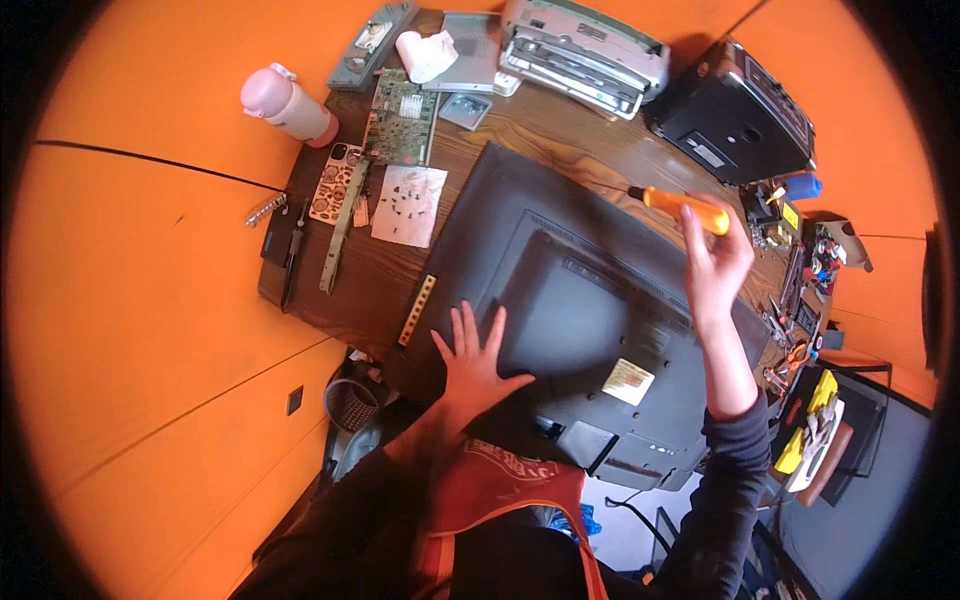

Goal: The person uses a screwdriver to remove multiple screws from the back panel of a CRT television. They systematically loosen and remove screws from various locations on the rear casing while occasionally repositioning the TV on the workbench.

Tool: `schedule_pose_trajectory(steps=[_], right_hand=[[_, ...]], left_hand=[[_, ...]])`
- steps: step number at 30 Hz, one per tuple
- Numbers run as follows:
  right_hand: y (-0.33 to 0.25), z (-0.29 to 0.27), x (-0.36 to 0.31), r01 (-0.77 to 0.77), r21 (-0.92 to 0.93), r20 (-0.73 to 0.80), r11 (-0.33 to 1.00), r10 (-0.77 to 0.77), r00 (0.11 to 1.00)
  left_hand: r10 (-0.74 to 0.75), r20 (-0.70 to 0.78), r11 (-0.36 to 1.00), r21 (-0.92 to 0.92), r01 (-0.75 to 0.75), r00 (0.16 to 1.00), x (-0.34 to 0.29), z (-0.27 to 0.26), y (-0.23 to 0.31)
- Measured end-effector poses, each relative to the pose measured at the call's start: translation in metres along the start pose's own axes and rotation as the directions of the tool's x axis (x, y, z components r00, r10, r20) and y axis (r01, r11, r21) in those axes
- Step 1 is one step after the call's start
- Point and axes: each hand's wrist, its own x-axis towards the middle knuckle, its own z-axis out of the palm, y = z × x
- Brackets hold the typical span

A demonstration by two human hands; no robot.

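Observation:
A large black flat-screen television (590, 300) lies with its back up on the wooden table, with a pale label (628, 382) on its casing. My left hand (476, 362) rests on the casing near its left edge, palm down with fingers spread. Over the far right part of the television, my right hand (715, 250) grips a screwdriver (685, 208) by its orange handle. The shaft points left and looks raised off the casing. Close to the left edge of the television is a yellowish strip with a row of holes (418, 310).
Small dark screws lie on a white paper (409, 205) beside a green circuit board (402, 118). A pink bottle (288, 105) stands at the far left. A grey device (585, 55) and a black box (735, 115) stand at the back. Tools including pliers (785, 318) crowd the right edge.

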Motion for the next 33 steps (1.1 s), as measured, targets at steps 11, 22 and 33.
schedule_pose_trajectory(steps=[11, 22, 33], right_hand=[[0.013, 0.127, 0.017, -0.285, 0.117, -0.088, 0.951, 0.296, 0.951], [-0.042, 0.147, -0.111, 0.026, -0.353, 0.285, 0.935, 0.081, 0.955], [-0.03, 0.137, -0.133, 0.095, -0.273, 0.407, 0.957, 0.025, 0.913]], left_hand=[[0.093, 0.005, 0.99, -0.108, -0.091, 0.996, -0.006, -0.021, -0.049], [-0.112, -0.218, 0.941, -0.337, 0.033, 0.97, -0.034, -0.05, -0.125], [-0.109, -0.211, 0.88, -0.474, -0.004, 0.971, -0.044, -0.03, -0.124]])
